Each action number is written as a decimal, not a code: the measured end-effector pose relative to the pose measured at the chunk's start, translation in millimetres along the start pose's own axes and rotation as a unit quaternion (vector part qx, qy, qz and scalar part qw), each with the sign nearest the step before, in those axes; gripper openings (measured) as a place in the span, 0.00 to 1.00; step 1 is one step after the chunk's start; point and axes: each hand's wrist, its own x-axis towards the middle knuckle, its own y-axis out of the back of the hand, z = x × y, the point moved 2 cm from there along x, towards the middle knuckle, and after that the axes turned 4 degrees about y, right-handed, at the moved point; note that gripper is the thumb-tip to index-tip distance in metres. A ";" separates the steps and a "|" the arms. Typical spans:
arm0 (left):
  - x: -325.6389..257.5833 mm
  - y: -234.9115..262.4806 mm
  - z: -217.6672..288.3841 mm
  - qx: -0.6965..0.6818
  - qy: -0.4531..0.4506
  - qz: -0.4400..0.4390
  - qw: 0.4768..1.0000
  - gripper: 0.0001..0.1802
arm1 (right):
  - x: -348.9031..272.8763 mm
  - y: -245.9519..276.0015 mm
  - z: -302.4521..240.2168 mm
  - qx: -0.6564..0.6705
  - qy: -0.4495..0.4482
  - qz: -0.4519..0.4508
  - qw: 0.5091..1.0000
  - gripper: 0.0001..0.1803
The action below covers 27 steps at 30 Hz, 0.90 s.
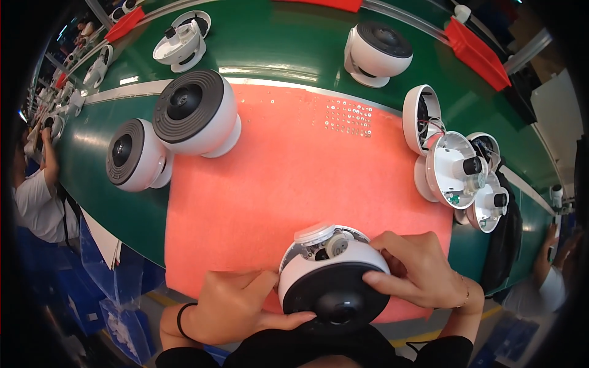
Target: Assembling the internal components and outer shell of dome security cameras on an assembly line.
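Close to my body, at the front edge of the pink mat point(257, 208), is a round white camera point(334, 264) with a black front disc and a dark lens. Its back is uncovered, showing a grey round part point(337, 246) and other inner pieces. My left hand point(239, 303) grips its left side, thumb across the black disc. The right side is held by my right hand point(417, 267), with the thumb on the disc's edge and fingers curled round the white shell.
Two assembled cameras point(195, 113) stand at the mat's left edge, another point(378, 52) farther back. Opened camera shells point(451, 168) crowd the right edge. Small metal pieces point(348, 118) lie in rows on the mat. Red bins point(475, 52) line the green bench point(276, 46). Other people point(43, 196) sit at both sides.
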 end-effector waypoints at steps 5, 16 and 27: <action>9.2 2.6 0.6 0.079 0.024 -0.036 0.996 0.27 | 19.7 4.5 5.6 -0.067 0.009 -0.007 0.998 0.13; 12.9 -5.7 2.3 0.130 0.027 -0.032 0.991 0.29 | 26.0 2.4 27.3 -0.176 0.098 -0.034 0.979 0.15; 13.0 -4.4 10.9 0.121 0.070 -0.061 0.988 0.27 | 0.4 -16.6 -8.1 -0.154 0.317 0.087 0.932 0.18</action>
